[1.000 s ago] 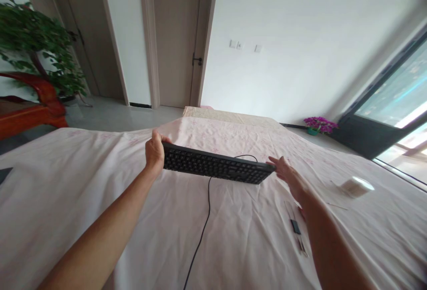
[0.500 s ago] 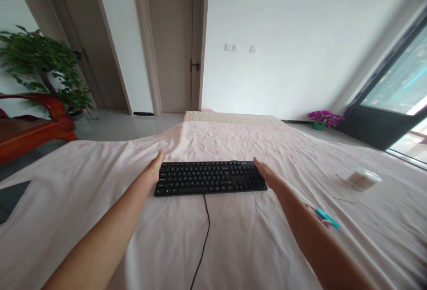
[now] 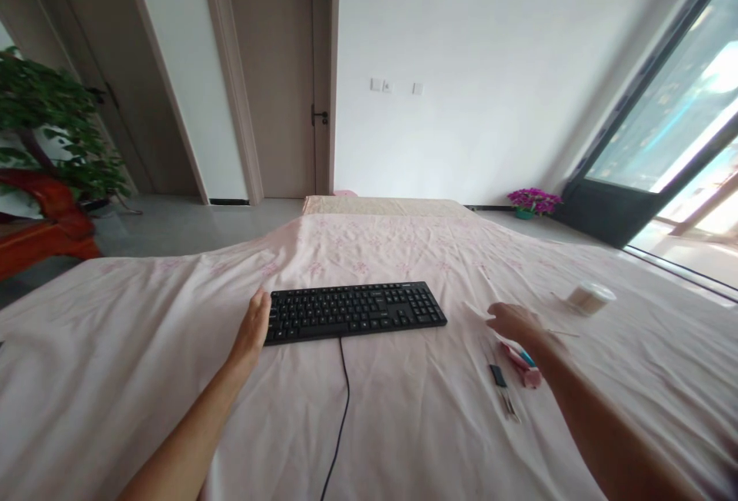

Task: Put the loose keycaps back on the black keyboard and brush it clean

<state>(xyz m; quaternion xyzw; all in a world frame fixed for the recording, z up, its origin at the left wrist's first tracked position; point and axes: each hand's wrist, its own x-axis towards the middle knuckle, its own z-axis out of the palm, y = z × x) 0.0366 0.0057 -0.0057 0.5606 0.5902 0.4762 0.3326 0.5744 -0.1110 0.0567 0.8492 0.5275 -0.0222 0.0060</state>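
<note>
A black computer keyboard (image 3: pixel 351 310) lies on the pink flowered cloth, its cable running toward me. My left hand (image 3: pixel 255 320) is at the keyboard's left end, thumb on top and the other fingers mostly hidden, gripping that edge. Apart from the keyboard, to its right, my right hand (image 3: pixel 512 320) hovers low over the cloth, with its fingers slightly bent and nothing seen in them. Closest to it are a pink and blue object (image 3: pixel 523 366), partly behind my forearm, and a small tool with a black handle and two metal prongs (image 3: pixel 504 393).
A round clear tub (image 3: pixel 591 298) stands on the cloth at right, with a thin stick (image 3: pixel 562 333) nearby. Farther off are a wooden chair (image 3: pixel 46 217), a leafy plant (image 3: pixel 58 124), purple flowers (image 3: pixel 533 201) and a closed door (image 3: pixel 277 78).
My right hand has let go of the keyboard's right end and moved right. My left hand stays at the left end. The view has turned right, and the pronged tool now shows.
</note>
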